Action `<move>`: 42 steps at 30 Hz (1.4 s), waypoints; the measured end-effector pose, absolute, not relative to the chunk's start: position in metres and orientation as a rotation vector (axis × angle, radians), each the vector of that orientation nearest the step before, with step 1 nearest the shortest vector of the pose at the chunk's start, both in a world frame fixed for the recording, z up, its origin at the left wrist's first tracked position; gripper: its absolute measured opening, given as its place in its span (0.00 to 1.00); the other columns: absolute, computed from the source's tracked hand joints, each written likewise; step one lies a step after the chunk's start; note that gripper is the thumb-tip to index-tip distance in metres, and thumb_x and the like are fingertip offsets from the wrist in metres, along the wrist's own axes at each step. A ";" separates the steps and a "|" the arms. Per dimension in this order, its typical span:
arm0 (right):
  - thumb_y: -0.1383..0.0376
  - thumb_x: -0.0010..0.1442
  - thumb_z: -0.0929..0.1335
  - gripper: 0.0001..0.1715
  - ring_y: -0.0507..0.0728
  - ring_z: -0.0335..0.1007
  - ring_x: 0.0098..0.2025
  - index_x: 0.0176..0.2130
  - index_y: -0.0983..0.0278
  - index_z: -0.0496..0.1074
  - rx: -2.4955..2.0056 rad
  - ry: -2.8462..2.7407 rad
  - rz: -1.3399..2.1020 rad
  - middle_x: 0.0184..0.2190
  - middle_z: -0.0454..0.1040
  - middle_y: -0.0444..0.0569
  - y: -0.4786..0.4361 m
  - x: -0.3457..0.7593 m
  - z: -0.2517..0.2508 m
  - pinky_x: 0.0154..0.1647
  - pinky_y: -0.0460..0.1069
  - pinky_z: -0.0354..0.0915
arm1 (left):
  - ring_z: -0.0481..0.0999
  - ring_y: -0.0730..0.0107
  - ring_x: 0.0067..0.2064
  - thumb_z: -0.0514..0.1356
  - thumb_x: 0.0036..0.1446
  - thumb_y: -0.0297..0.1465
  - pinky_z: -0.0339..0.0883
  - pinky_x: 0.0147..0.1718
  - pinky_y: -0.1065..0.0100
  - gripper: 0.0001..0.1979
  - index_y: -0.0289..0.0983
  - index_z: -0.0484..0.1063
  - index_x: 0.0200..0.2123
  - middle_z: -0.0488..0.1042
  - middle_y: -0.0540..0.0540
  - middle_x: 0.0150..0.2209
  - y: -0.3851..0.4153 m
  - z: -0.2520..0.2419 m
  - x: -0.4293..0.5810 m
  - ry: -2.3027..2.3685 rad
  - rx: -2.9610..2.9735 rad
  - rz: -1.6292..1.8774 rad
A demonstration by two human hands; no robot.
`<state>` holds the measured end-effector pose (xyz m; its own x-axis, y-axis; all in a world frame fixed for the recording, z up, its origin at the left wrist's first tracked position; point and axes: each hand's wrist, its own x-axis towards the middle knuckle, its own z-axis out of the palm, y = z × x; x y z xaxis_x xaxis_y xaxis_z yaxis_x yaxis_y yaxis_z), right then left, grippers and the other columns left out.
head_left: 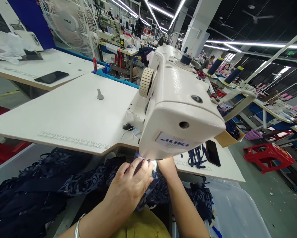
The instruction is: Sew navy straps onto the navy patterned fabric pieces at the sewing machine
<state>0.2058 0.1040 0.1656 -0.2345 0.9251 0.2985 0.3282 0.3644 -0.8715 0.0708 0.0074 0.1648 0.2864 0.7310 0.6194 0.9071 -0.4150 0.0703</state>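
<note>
At the front of a white sewing machine (180, 115) marked JUKI, my left hand (132, 181) is closed on navy patterned fabric (154, 191), fingers bent toward the lit needle area. That area and the needle are hidden by the machine's head. My right hand (166, 163) reaches under the head from the right, and its fingers are out of sight behind it. More of the dark blue fabric (89, 180) hangs below the table edge and spreads left. Another bunch (201, 200) lies right of my right forearm.
The white tabletop (71, 105) carries a small metal plate (100, 94). Navy strips (197, 156) and a phone (213, 153) lie on the right. A clear plastic bin (237, 201) sits below, a red stool (268, 157) farther right. A fan (69, 24) stands at the back left.
</note>
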 end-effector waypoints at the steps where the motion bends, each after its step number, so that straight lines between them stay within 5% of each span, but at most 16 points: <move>1: 0.66 0.55 0.63 0.21 0.61 0.73 0.46 0.48 0.62 0.73 -1.115 -1.761 0.866 0.37 0.79 0.51 0.104 0.206 0.165 0.52 0.55 0.66 | 0.73 0.62 0.48 0.54 0.64 0.33 0.56 0.46 0.60 0.14 0.41 0.72 0.51 0.78 0.48 0.47 0.007 0.165 0.071 -1.500 -2.256 -0.844; 9: 0.65 0.59 0.63 0.13 0.60 0.68 0.47 0.43 0.62 0.73 -1.254 -1.670 0.781 0.38 0.75 0.51 0.084 0.217 0.155 0.54 0.55 0.61 | 0.73 0.62 0.48 0.52 0.65 0.32 0.57 0.45 0.59 0.13 0.38 0.73 0.48 0.77 0.48 0.46 0.006 0.167 0.070 -1.520 -2.239 -0.881; 16: 0.53 0.65 0.62 0.17 0.51 0.57 0.27 0.30 0.62 0.62 -1.277 -1.798 1.168 0.25 0.60 0.40 0.037 0.239 0.167 0.28 0.45 0.56 | 0.71 0.59 0.49 0.54 0.63 0.30 0.57 0.48 0.57 0.13 0.40 0.73 0.48 0.75 0.46 0.50 0.007 0.163 0.069 -1.409 -2.284 -0.720; 25: 0.56 0.67 0.60 0.14 0.52 0.60 0.33 0.38 0.62 0.67 -1.193 -1.769 1.327 0.31 0.65 0.43 0.026 0.242 0.155 0.34 0.46 0.58 | 0.68 0.55 0.53 0.52 0.60 0.25 0.59 0.51 0.57 0.21 0.34 0.65 0.57 0.71 0.42 0.54 0.007 0.156 0.070 -1.344 -2.372 -0.576; 28: 0.59 0.67 0.60 0.11 0.52 0.61 0.32 0.38 0.61 0.67 -1.134 -1.834 1.217 0.31 0.66 0.43 0.021 0.246 0.162 0.34 0.46 0.59 | 0.69 0.57 0.51 0.50 0.61 0.24 0.61 0.50 0.58 0.20 0.36 0.66 0.56 0.72 0.42 0.50 0.005 0.167 0.067 -1.357 -2.442 -0.707; 31: 0.63 0.67 0.61 0.08 0.52 0.64 0.33 0.36 0.60 0.66 -0.984 -2.024 1.047 0.31 0.68 0.44 0.014 0.252 0.176 0.35 0.46 0.60 | 0.71 0.65 0.46 0.50 0.64 0.28 0.64 0.47 0.64 0.12 0.39 0.72 0.42 0.73 0.44 0.46 -0.003 0.186 0.060 -1.414 -2.792 -0.925; 33: 0.65 0.66 0.61 0.06 0.54 0.67 0.36 0.38 0.59 0.67 -0.926 -2.188 0.807 0.34 0.71 0.46 0.012 0.252 0.184 0.36 0.47 0.60 | 0.72 0.71 0.38 0.49 0.65 0.32 0.66 0.38 0.71 0.12 0.39 0.71 0.34 0.74 0.47 0.39 -0.008 0.196 0.054 -1.587 -3.118 -0.950; 37: 0.64 0.66 0.62 0.08 0.55 0.68 0.34 0.39 0.59 0.71 -1.064 -2.319 0.193 0.32 0.73 0.48 0.024 0.235 0.181 0.31 0.47 0.58 | 0.71 0.74 0.27 0.46 0.67 0.38 0.61 0.24 0.74 0.16 0.39 0.69 0.33 0.73 0.54 0.27 -0.009 0.196 0.045 -2.086 -3.125 -0.884; 42: 0.62 0.66 0.63 0.11 0.54 0.66 0.29 0.38 0.59 0.75 -1.188 -2.141 -0.092 0.27 0.71 0.47 0.040 0.214 0.161 0.27 0.46 0.56 | 0.76 0.62 0.38 0.51 0.65 0.37 0.65 0.37 0.65 0.14 0.35 0.72 0.40 0.77 0.44 0.36 0.002 0.172 0.042 -1.773 -2.295 -0.962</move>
<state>0.2145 0.0403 0.1608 -0.3543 0.7261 0.5893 0.7739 0.5814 -0.2511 0.0417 0.0016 0.1720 0.1300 0.8432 0.5217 0.8970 -0.3241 0.3004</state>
